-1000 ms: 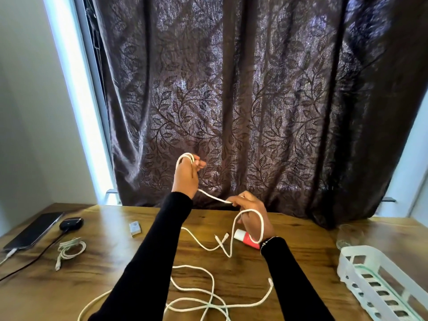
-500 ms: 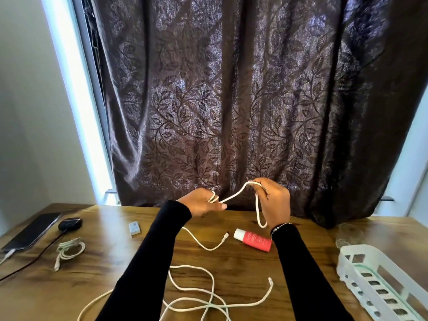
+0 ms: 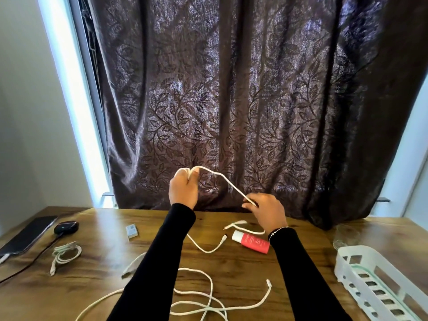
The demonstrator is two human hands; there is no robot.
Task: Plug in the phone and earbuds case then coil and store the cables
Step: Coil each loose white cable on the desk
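My left hand [image 3: 183, 189] is raised above the wooden table [image 3: 99, 283] and pinches loops of a white cable [image 3: 228, 183]. The cable runs down to my right hand [image 3: 266, 210], which grips it lower and to the right. Its free end with a plug [image 3: 223, 238] trails on the table between my arms. A second loose white cable [image 3: 208, 295] lies tangled near the front edge. A coiled white cable [image 3: 66, 253] rests at the left. The black phone [image 3: 27, 235] and dark earbuds case [image 3: 66, 227] lie at the far left, each with a cable attached.
A white slotted basket [image 3: 375, 283] stands at the right front. A red tube [image 3: 251, 242] lies under my right wrist. A small white adapter [image 3: 132, 230] sits left of centre. A clear glass [image 3: 346, 235] stands at the right, by the dark curtain [image 3: 231, 100].
My left hand rose again with its loops while my right hand dropped lower and right, sliding along the cable. The cable now stretches slanted between them.
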